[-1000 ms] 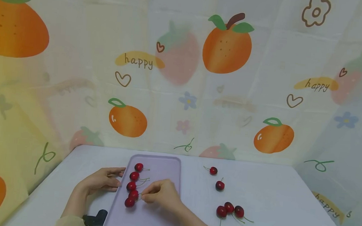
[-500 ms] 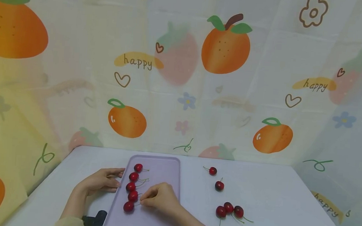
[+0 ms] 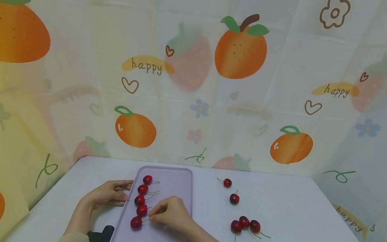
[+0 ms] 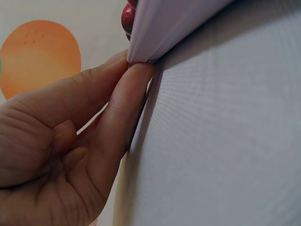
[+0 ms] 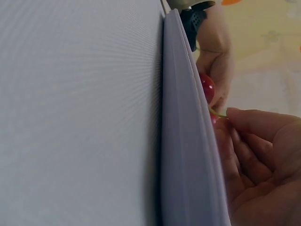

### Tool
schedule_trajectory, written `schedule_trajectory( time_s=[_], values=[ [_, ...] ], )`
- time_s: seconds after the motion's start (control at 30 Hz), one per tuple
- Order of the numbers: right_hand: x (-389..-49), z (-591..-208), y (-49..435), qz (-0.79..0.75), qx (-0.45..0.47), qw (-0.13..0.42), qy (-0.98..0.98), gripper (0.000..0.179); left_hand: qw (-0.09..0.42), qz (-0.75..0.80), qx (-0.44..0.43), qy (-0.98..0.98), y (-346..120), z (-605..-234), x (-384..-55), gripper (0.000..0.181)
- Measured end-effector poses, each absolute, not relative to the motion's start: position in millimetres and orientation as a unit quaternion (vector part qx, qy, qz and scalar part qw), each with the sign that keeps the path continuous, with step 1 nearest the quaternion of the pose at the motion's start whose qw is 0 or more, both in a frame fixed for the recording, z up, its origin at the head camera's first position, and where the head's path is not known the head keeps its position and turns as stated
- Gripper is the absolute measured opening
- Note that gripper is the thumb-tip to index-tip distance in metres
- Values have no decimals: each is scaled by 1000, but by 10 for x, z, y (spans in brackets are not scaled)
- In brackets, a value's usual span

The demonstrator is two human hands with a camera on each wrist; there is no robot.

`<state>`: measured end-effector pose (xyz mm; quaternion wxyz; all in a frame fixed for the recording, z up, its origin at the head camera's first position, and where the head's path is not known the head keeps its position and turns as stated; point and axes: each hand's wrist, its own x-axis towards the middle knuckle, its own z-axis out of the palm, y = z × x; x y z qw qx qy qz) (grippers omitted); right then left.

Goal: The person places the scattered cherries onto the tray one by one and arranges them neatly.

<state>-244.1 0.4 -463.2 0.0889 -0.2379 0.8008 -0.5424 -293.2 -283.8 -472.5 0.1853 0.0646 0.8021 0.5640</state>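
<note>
My right hand [image 3: 172, 214] pinches the thin stem of a cherry [image 3: 136, 223] between thumb and fingertips. That cherry is the nearest of a column of dark red cherries on the lilac tray [image 3: 170, 179]. Just beyond it lie another cherry [image 3: 142, 210], then several more, stems mostly pointing right. In the right wrist view the pinched green stem [image 5: 217, 113] shows past the tray's side wall [image 5: 186, 141]. At the tray's left edge, my left hand [image 3: 107, 193] touches the rim with extended fingers and thumb; the left wrist view shows its fingertips [image 4: 138, 75] against the tray wall [image 4: 160, 33].
On the white table [image 3: 285, 202], right of the tray, lie two separate cherries [image 3: 227, 183] and a cluster of three cherries [image 3: 244, 222]. A black strap-like device [image 3: 102, 235] sits at the left wrist. A fruit-printed cloth [image 3: 195, 98] hangs behind the table.
My right hand has drawn the nearest cherry slightly toward the tray's near end, opening a gap from the cherry beyond it. The left hand stays at the rim.
</note>
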Motion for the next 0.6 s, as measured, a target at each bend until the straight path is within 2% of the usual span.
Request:
schedule_trajectory(
  time_s=[0.6],
  values=[
    [-2430, -4607, 12, -541, -231, 88, 804, 6, 178, 557, 54, 809, -2837, -4745, -2940, 74]
  ],
)
